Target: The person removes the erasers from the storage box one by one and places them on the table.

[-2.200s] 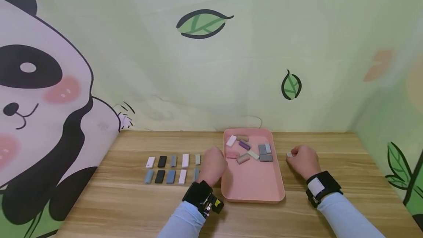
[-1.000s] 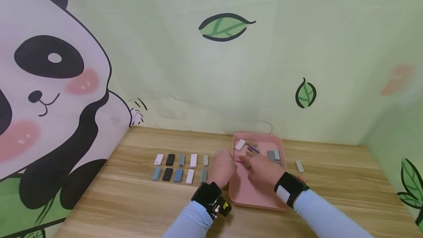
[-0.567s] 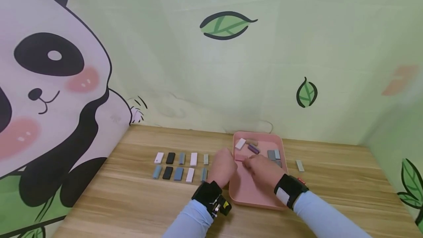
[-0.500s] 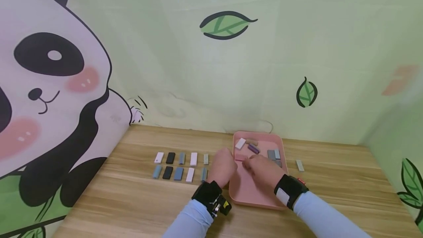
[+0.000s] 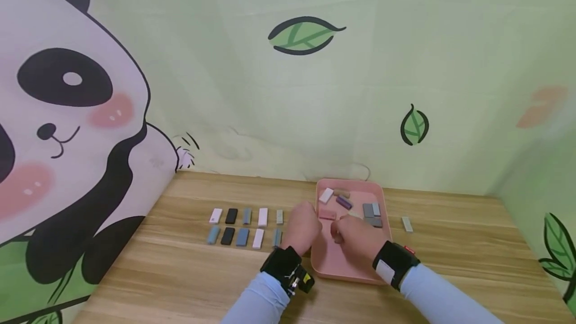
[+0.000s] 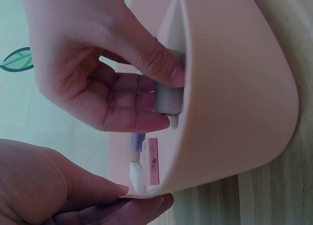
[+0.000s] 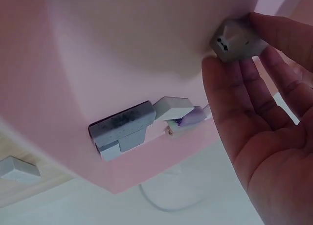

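Observation:
A pink tray (image 5: 355,269) lies on the wooden table with several small blocks at its far end. My right hand (image 5: 337,232) is over the middle of the tray and pinches a small grey block (image 7: 234,40) between thumb and fingers (image 6: 168,95). It holds the block just above the tray floor. My left hand (image 5: 302,229) sits curled at the tray's left rim, and its fingertips (image 6: 146,201) pinch that rim (image 6: 161,188).
Two rows of white, black and blue blocks (image 5: 245,226) lie left of the tray. One grey block (image 5: 407,224) lies alone to its right. In the tray are a pink block (image 5: 327,214), grey blocks (image 7: 122,127), a white one (image 7: 173,107) and a purple one (image 7: 190,118). Walls close the table's back and sides.
My right hand left a grey block on the table right of the tray, moved into the tray, took up a grey block and drew it nearer. The left hand stayed at the rim.

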`<move>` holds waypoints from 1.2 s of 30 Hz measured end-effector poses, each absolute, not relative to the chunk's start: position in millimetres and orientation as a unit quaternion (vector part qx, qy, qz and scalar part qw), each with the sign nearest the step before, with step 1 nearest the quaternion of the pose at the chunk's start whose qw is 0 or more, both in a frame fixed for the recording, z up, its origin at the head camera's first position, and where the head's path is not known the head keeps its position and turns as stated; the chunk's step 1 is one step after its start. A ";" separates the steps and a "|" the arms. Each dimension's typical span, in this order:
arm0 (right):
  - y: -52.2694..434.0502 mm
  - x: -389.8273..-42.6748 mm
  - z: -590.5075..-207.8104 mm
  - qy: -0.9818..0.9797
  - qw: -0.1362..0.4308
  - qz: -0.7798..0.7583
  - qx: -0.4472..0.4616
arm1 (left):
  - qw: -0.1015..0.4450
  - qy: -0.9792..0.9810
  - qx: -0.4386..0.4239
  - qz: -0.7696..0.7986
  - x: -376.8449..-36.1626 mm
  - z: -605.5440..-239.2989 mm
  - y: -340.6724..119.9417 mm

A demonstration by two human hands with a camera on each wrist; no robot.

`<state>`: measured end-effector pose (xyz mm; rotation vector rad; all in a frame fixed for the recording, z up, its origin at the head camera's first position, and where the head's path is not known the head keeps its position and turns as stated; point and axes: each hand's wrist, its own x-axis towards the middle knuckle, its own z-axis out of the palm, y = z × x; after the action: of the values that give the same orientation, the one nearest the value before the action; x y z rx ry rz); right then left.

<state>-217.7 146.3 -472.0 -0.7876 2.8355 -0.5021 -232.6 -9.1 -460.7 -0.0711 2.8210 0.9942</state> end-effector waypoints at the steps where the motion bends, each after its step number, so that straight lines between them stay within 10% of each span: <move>1: 146.8 -216.9 -471.0 0.945 0.087 -0.172 -0.262 | 0.079 0.939 -0.027 0.332 -232.6 -460.3 -8.3; 15: 162.0 -213.2 -456.8 0.938 0.128 -0.236 -0.218 | 0.042 0.949 -0.011 0.313 -233.4 -464.2 -10.1; 36: 277.4 -239.7 -420.5 0.947 -0.096 -0.303 -0.046 | 0.040 0.951 -0.012 0.308 -236.0 -465.5 -9.8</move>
<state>-239.7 277.4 -420.5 -0.1551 3.1707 -1.0162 -236.0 -9.8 -465.5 -0.0363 2.9134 0.9425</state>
